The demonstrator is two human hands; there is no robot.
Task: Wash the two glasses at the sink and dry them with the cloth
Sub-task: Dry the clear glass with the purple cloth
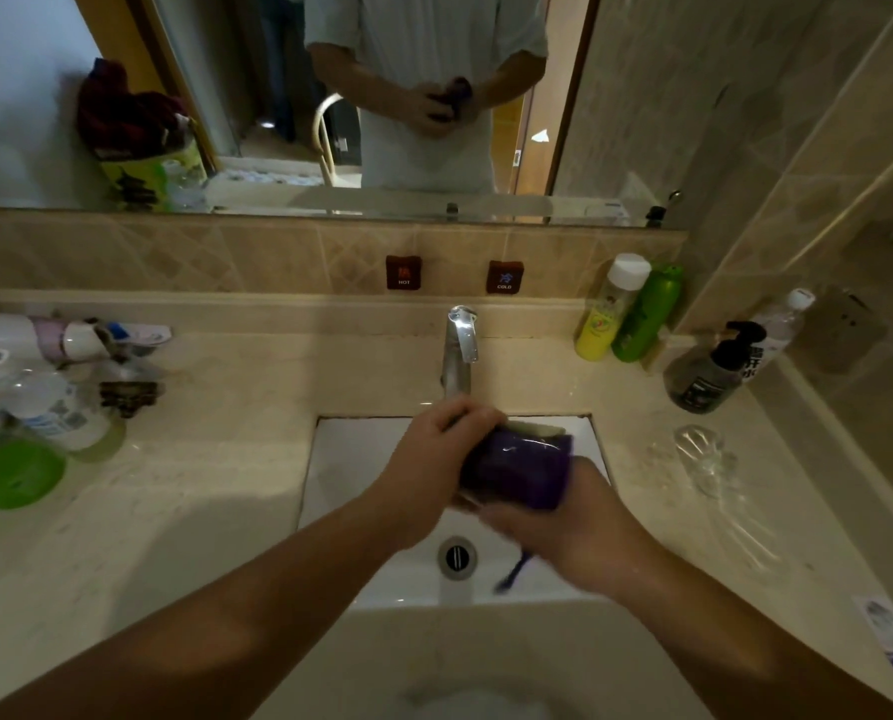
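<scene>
Over the white sink (351,459), both my hands hold a bundle of a clear glass (535,429) and a purple cloth (517,470). My left hand (434,449) grips the bundle's left end from above, just under the tap. My right hand (564,527) cups it from below, and a strand of the cloth dangles under that hand near the drain. Most of this glass is hidden by cloth and fingers. A second clear glass (704,459) stands on the counter to the right of the sink, apart from both hands.
A chrome tap (460,350) rises behind the sink. Yellow and green bottles (626,314) and a dark pump bottle (709,371) stand at the back right. Bottles, a green lid (13,472) and toiletries crowd the left counter. A mirror spans the wall above.
</scene>
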